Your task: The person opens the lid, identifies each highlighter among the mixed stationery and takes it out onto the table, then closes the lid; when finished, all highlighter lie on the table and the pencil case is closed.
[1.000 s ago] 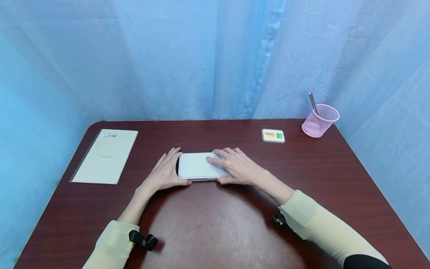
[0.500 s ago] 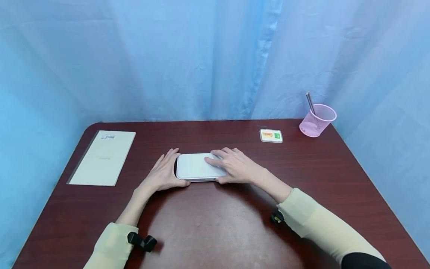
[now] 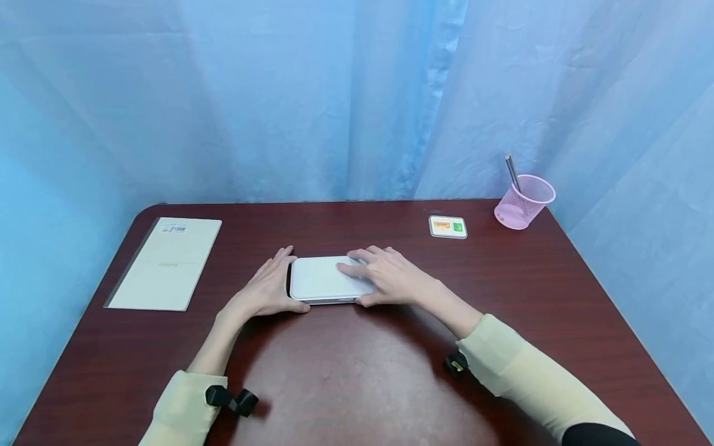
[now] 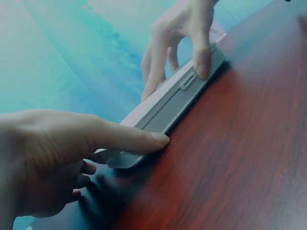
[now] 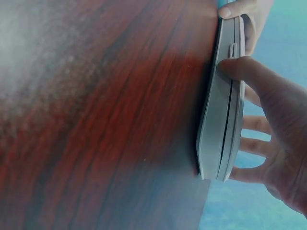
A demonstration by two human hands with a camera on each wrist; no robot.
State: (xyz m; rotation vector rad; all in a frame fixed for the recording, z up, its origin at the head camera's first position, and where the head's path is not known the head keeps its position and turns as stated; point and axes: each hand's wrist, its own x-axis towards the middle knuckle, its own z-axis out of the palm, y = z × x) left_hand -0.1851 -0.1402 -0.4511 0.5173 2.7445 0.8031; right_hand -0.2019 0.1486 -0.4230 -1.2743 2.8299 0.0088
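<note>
A flat white case (image 3: 326, 279) with rounded corners and a grey lower part lies on the dark wood table, its lid down. In the left wrist view a small latch (image 4: 188, 80) shows on the long near side. My left hand (image 3: 264, 288) grips the left end, thumb along the near side and fingers toward the far side. From the right, my right hand (image 3: 390, 275) holds the case, its thumb against the near side by the latch and fingers over the lid. In the right wrist view a thin seam runs between lid and base (image 5: 216, 129).
A pale notebook (image 3: 167, 263) with a dark spine and barcode label lies at the left. Toward the back right is a small white card-like item (image 3: 448, 227) with orange and green marks. A pink mesh cup (image 3: 524, 201) with thin metallic sticks stands near the right edge.
The whole scene has slid slightly left in the head view. Both hands keep the same hold on the case, and its lid stays down.
</note>
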